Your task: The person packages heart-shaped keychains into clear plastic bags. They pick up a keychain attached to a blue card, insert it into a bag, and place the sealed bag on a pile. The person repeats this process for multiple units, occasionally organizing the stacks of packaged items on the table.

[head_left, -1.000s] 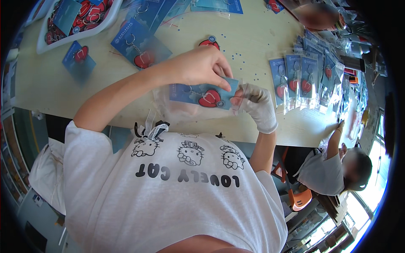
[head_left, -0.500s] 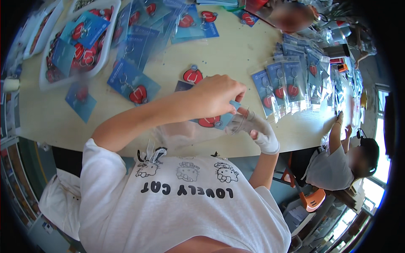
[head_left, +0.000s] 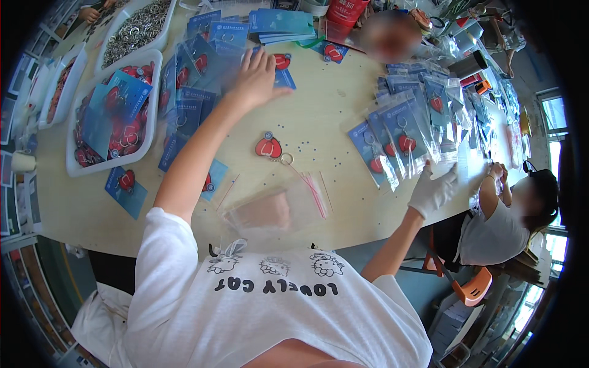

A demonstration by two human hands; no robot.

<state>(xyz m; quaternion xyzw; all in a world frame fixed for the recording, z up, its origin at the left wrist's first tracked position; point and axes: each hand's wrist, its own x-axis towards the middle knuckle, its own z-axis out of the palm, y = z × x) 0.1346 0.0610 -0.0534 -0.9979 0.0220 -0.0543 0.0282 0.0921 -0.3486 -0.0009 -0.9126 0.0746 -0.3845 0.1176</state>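
My left hand (head_left: 253, 80), bare, reaches out over the far part of the table. Its fingers are spread beside blue backing cards with red keychains (head_left: 281, 61), and I see nothing in it. My right hand (head_left: 434, 189) wears a white glove with some bare fingertips. Its fingers are apart at the near edge of the bagged keychain cards (head_left: 405, 141), with nothing visibly held. A loose red keychain (head_left: 268, 147) with a metal ring lies mid-table. Clear plastic bags (head_left: 276, 205) with a pink seal strip lie close to my body.
At the left stand a white bin (head_left: 156, 80) of red keychains and a tray of metal rings (head_left: 138, 34). A stack of blue cards (head_left: 281, 23) sits at the back near a red container (head_left: 345, 12). Another person (head_left: 497, 221) sits at the right.
My hands have parted: the left moved away to the far cards, the right moved right to the bagged pile. The card and bag they held between them have left the middle.
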